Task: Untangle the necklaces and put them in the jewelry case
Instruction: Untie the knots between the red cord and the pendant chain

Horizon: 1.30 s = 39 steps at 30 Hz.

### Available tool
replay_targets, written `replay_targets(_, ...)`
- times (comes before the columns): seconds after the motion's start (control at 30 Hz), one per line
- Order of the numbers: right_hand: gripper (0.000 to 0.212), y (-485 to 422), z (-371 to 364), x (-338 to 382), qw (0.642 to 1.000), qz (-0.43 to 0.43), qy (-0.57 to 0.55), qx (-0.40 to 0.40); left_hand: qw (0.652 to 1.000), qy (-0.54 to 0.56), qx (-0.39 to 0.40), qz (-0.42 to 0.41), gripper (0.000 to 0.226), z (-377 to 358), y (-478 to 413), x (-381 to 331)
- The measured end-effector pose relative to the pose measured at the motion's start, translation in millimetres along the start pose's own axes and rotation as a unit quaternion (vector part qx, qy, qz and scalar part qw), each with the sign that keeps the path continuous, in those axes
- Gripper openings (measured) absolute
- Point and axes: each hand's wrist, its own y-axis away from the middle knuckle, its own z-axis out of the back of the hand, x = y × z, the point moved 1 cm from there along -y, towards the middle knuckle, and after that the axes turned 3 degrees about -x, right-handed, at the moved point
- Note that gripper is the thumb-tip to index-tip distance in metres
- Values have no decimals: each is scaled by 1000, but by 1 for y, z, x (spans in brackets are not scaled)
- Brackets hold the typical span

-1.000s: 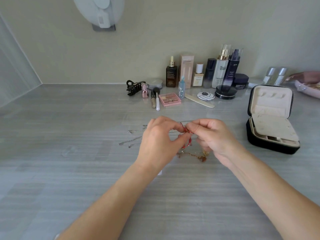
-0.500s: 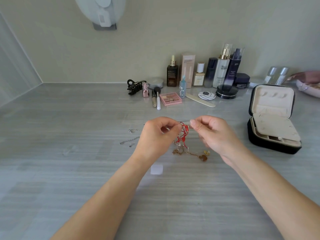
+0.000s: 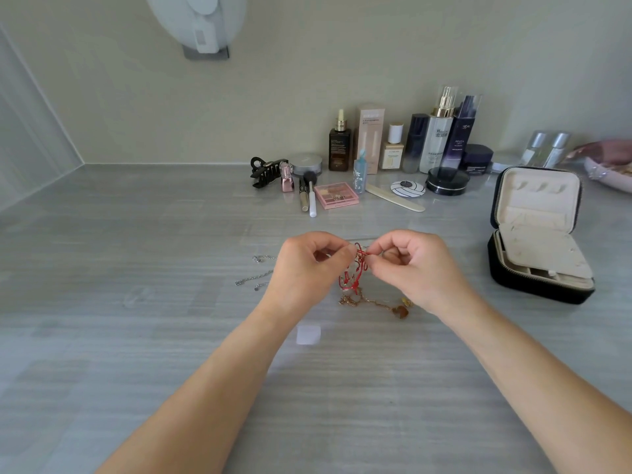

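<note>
Both hands work above the middle of the grey table. The left hand, fingers curled, pinches one side of a tangled red cord necklace between thumb and forefinger. The right hand, likewise curled, pinches the other side. The cord's loops hang just above a gold chain necklace on the table. A silver chain lies beside the left hand. The open jewelry case stands near the right edge.

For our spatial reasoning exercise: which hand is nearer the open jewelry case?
Right. The right hand is apart from the jewelry case, to its left in view; the left hand is farther left, beyond the red necklace both pinch.
</note>
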Motion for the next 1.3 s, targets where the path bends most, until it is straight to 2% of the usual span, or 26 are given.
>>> replay_targets(0.3,16,1,2,4,1000,-8,6,21,999,21,-19,42,18,0,-3,4)
replay_targets(0.43,7,2,7,7,1000,-6,2,15,990,93,-38,101,21,6,-6,4)
replay_targets(0.63,9,3,8,8,1000,-1,2,13,971,179,-17,156,25,7,-7,7)
replay_targets(0.8,13,1,10,6,1000,-16,-25,2,974,171,21,143,20,3,-6,6)
replay_targets(1.03,15,2,9,8,997,-20,-72,17,983,107,98,108,6,0,0,3)
replay_targets(1.23,8,2,9,8,998,-12,-56,10,984,106,103,104,8,-1,3,-1)
replay_targets(1.3,13,2,9,7,1000,20,-18,-12,984,104,97,105,10,0,3,-1)
